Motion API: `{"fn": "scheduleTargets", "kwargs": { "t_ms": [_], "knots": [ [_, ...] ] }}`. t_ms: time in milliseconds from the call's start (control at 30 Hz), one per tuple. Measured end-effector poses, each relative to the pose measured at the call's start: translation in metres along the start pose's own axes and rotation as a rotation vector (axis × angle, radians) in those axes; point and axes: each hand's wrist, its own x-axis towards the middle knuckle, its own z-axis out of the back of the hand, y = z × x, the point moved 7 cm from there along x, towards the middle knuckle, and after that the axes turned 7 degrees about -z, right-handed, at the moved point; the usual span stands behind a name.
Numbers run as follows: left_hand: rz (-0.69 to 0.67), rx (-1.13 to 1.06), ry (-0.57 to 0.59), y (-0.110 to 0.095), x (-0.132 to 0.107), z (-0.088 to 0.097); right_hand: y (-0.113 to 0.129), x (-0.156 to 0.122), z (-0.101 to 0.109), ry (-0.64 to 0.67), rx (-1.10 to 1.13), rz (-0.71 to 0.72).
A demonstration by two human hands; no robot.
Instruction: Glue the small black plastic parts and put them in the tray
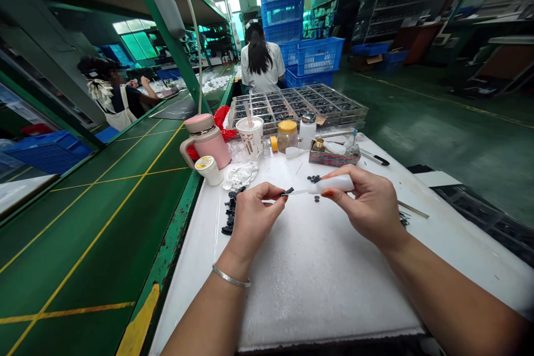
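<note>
My left hand (259,207) pinches a small black part (287,192) between thumb and fingertips, above the white tabletop (317,289). In my right hand (371,203) is a white squeeze bottle (334,183), tilted sideways with its thin nozzle pointing left at the black part. Whether the nozzle tip touches the part, I cannot tell. Beyond the bottle lie several tiny black rings (314,178), with a few more just below it. A row of black pieces (229,214) lies left of my left hand, partly covered by it.
At the back stand a pink mug (206,139), a patterned cup with a straw (251,136), a yellow-lidded jar (287,136) and a divided tray (292,103) of black parts. A green conveyor (104,222) runs along the left. Two other people sit farther off.
</note>
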Motion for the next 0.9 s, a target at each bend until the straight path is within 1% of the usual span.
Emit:
{"fn": "scheduleTargets", "kwargs": {
  "t_ms": [267, 400, 467, 567, 667, 733, 800, 900],
  "knots": [
    [-0.002, 0.010, -0.003, 0.000, 0.001, 0.001, -0.001, 0.002, 0.002, -0.008, 0.018, 0.006],
    [0.006, 0.001, -0.007, 0.001, 0.002, 0.001, -0.007, 0.003, 0.003, -0.028, 0.085, -0.055],
    [0.024, -0.032, -0.001, 0.003, 0.002, 0.000, -0.015, 0.005, 0.004, -0.045, 0.205, -0.115],
    [0.108, -0.172, 0.029, 0.008, 0.001, -0.003, -0.031, 0.010, 0.004, -0.052, 0.508, -0.238],
    [0.213, -0.366, 0.075, 0.013, -0.001, -0.007, -0.049, 0.013, -0.003, -0.042, 0.819, -0.455],
    [0.242, -0.459, 0.099, 0.013, -0.003, -0.010, -0.057, 0.010, -0.015, 0.019, 0.975, -0.616],
    [0.226, -0.509, 0.117, 0.011, -0.003, -0.012, -0.056, 0.005, -0.031, 0.157, 1.066, -0.731],
    [0.136, -0.546, 0.141, 0.006, -0.002, -0.015, -0.050, -0.010, -0.055, 0.391, 1.061, -0.843]
  ]
}}
